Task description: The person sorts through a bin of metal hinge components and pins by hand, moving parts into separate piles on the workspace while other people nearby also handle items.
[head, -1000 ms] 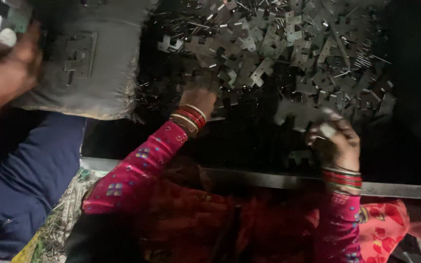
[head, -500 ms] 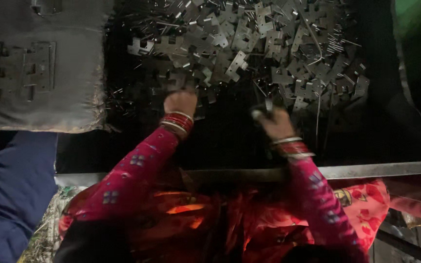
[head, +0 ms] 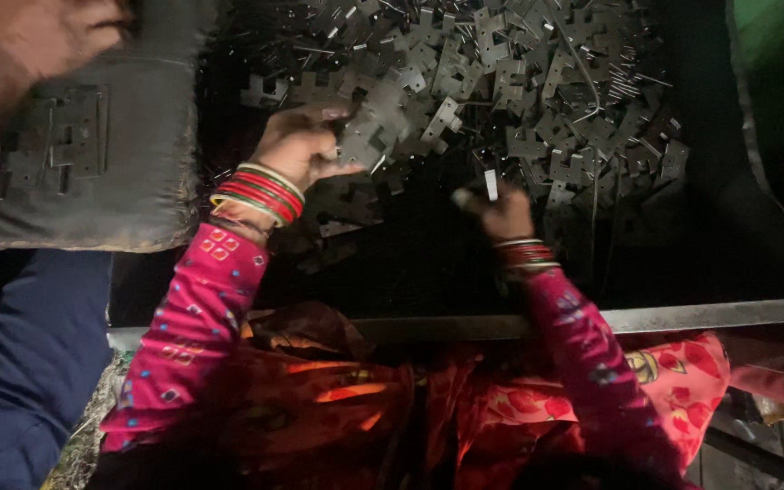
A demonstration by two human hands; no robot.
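Observation:
A heap of flat stamped metal pieces (head: 501, 82) fills the far half of a dark tray (head: 682, 317). My left hand (head: 299, 145), in a pink sleeve with coloured bangles, reaches into the near edge of the heap, and its fingers are closed on a notched metal plate (head: 367, 134). My right hand (head: 499, 214) hovers over the bare dark floor of the tray just below the heap. It pinches a small narrow metal piece (head: 490, 185) that stands upright between its fingertips.
A grey padded sack (head: 129, 181) at the left carries a few cut metal plates (head: 52, 141). Another person's hand (head: 38, 41) is blurred at the top left, and their blue clothing (head: 20, 363) is at the lower left. Something green (head: 782, 54) stands at the right.
My left hand has gone up into the heap and closed on a plate. My right hand has lifted slightly with its small piece. The other person's hand has come back into view.

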